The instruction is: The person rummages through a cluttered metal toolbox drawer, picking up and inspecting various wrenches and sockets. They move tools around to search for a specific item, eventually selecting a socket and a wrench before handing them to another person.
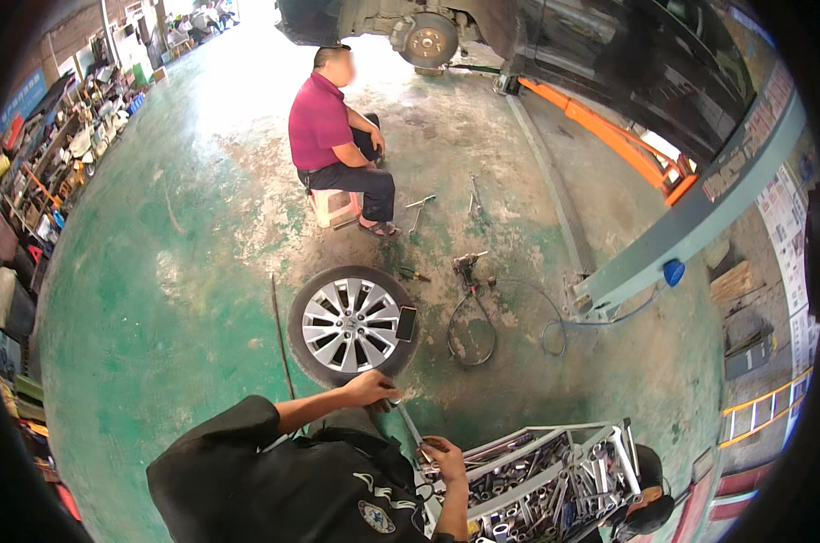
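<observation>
Low in the view, a long silver bar-shaped hand tool [409, 423] slants between my two hands; its exact kind is too small to make out. My left hand [370, 388] is closed around its upper end, beside the lower edge of a wheel [336, 335]. Around the lower end are the fingers of my right hand [443, 459], next to the left side of a metal tool cart [529, 489] heaped with wrenches and sockets. The wheel lies flat, silver spokes up, and a phone [407, 323] rests on its right edge.
A person in a maroon shirt [319, 127] sits on a stool [336, 208]. An air impact gun [467, 267] with a hose, and several tools, lie on the floor. The lift post [690, 235] and raised car [636, 72] stand right. Another person's dark cap [647, 518] shows beyond the cart.
</observation>
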Motion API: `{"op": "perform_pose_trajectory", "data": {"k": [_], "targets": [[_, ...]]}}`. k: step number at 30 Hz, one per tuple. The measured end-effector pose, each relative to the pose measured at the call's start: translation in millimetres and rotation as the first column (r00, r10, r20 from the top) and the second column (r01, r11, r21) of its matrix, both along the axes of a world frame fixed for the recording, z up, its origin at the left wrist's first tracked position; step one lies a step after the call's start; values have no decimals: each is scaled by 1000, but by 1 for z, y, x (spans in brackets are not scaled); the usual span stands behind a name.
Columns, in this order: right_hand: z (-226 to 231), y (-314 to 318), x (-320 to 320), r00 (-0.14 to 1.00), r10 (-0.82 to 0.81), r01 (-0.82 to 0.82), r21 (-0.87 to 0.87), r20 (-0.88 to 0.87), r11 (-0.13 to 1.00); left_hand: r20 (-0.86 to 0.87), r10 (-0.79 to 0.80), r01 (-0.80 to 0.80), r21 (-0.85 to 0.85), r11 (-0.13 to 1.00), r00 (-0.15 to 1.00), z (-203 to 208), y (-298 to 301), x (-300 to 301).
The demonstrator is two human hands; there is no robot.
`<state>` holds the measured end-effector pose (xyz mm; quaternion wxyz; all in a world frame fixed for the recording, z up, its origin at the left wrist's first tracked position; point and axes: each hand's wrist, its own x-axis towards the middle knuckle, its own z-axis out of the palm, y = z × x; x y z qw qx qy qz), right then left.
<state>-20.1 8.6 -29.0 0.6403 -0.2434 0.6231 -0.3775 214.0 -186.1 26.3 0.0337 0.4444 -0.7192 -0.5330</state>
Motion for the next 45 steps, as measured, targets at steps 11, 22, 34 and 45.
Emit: {"op": "perform_pose_trajectory", "data": {"k": [11,22,34,45], "targets": [[92,-217,-21,682,-386,551,-91,621,829,-363,247,-81,417,905,899,-9,-47,27],[54,-338,-67,958,286,-264,-348,13,899,-108,118,-83,286,955,987,-33,-139,-115],[-27,-416,-300,940,51,-44,29,-336,999,-102,370,-371,13,929,923,12,-249,-244],[-36,-574,-320,843,318,-312,88,-433,946,145,879,-878,234,416,455,-67,-304,-163]]}}
